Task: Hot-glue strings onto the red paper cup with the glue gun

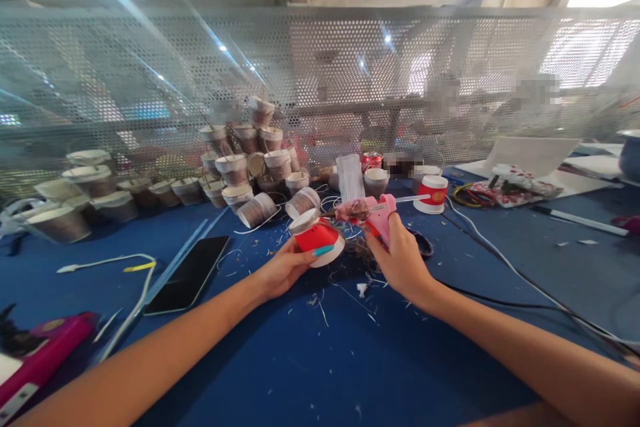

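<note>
In the middle of the head view, my left hand (286, 268) grips a red and white paper cup (316, 237), tilted on its side. My right hand (404, 259) is wrapped round the handle of a pink hot glue gun (379, 219), with a pale glue stick (413, 199) sticking out of its back. The gun's nozzle points left, close to the cup's side; whether it touches cannot be made out. Just beyond my hands lie two tipped, string-wrapped cups (257, 211). Another red and white cup (431, 195) stands upright to the right.
Wrapped cups (233, 169) are stacked behind, with more (60, 220) at the left. A phone (189, 276) and clear glue sticks lie left. A magenta case (47, 353) sits near left. Cords (525, 273) cross the right side. A perforated metal screen (340, 60) rises behind.
</note>
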{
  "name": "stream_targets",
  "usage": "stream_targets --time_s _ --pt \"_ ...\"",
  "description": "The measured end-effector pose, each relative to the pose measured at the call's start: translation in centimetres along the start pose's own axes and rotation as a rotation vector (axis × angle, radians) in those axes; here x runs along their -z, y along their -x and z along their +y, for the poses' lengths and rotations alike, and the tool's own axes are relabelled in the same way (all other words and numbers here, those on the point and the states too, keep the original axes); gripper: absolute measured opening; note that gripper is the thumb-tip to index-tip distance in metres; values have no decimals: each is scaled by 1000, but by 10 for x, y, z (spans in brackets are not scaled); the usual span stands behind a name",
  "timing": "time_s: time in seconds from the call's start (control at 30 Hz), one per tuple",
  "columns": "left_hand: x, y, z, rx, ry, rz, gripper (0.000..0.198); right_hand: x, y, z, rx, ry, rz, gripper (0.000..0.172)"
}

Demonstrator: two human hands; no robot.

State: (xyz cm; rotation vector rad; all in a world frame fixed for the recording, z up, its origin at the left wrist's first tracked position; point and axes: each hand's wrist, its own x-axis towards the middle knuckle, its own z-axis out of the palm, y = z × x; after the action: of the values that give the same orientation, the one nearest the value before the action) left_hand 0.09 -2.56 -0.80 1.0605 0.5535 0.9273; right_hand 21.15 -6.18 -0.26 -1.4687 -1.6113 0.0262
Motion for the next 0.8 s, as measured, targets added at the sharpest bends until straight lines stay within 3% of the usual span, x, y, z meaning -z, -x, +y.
stream_targets --time_s 0.53,0.8 --pt "3 0 -2 -8 -125 -103 44 -5 -1 6 -46 -22 -71 20" --pt "-1 1 5 23 26 -132 44 -3 -4 4 -192 -122 -83 31"
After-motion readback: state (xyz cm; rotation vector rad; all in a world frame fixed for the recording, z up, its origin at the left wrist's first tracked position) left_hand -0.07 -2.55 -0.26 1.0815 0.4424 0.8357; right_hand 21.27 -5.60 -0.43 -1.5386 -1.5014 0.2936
